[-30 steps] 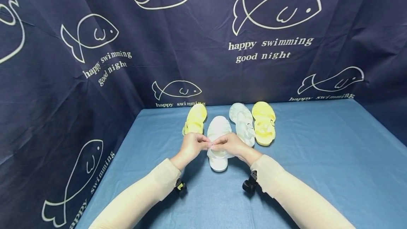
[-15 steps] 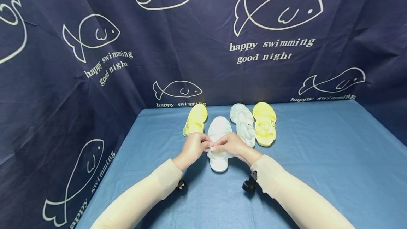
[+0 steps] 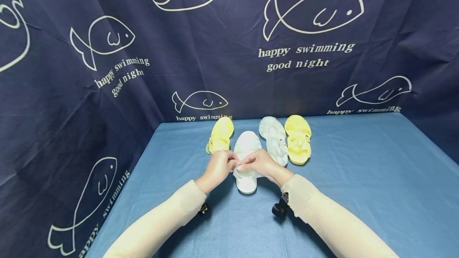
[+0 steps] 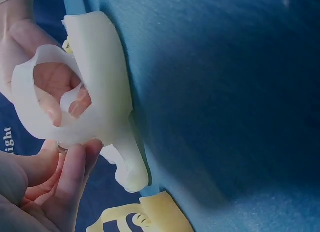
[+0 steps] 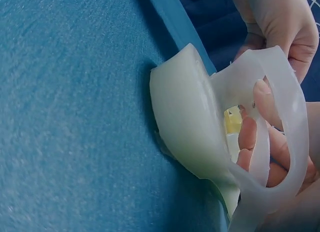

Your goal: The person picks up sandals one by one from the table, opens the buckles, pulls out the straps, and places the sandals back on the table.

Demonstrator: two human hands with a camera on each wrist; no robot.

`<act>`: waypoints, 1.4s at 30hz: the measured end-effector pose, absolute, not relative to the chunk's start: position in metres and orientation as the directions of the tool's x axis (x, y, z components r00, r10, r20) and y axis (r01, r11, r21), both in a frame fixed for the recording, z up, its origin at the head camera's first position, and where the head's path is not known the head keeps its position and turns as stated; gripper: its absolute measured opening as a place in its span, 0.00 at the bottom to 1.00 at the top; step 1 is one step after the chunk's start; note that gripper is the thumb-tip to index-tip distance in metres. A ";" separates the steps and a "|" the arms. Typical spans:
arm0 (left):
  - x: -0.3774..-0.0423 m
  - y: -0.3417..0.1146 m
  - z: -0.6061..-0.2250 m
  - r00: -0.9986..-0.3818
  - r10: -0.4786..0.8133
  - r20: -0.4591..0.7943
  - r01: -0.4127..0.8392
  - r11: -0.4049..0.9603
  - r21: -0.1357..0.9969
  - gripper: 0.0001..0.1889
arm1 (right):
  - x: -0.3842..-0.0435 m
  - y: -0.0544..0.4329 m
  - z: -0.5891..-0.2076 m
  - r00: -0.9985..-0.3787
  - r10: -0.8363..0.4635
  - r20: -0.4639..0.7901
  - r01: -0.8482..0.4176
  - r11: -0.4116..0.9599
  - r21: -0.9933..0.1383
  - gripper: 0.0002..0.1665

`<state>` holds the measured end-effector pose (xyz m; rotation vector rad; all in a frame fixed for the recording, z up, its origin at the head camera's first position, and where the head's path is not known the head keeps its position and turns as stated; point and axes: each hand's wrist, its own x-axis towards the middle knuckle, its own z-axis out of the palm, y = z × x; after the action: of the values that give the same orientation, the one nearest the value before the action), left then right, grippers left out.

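"One white sandal, nearest: where?"
"On the desk, between a yellow sandal, left, and a pale sandal, right."
"Held?"
"Left hand and right hand, nearly closed, pinch its strap."

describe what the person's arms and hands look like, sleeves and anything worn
Both arms wear long, plain cream sleeves: the left sleeve and the right sleeve end at the wrists. The left hand and right hand wear no gloves. A small black device sits under each wrist, the left device partly hidden, the right device clearer.
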<state>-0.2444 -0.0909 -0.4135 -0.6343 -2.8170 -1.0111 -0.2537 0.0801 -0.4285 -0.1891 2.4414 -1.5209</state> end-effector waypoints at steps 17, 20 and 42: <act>-0.245 -0.094 -0.413 -0.867 0.445 0.226 0.496 0.726 0.476 0.05 | -0.256 0.077 -0.430 -0.962 -0.228 -0.153 0.042 0.427 -0.903 0.12; -0.246 -0.094 -0.413 -0.860 0.459 0.224 0.508 0.729 0.459 0.06 | -0.256 0.077 -0.429 -0.961 -0.231 -0.149 0.038 0.424 -0.905 0.11; -0.248 -0.105 -0.421 -0.920 0.377 0.112 0.331 0.587 0.739 0.06 | -0.252 0.083 -0.430 -0.952 -0.270 -0.142 0.019 0.413 -0.911 0.13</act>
<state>-0.2484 -0.1053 -0.4210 -0.6353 -2.8486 -1.3075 -0.2521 0.0829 -0.4298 -0.2194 2.4043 -1.5553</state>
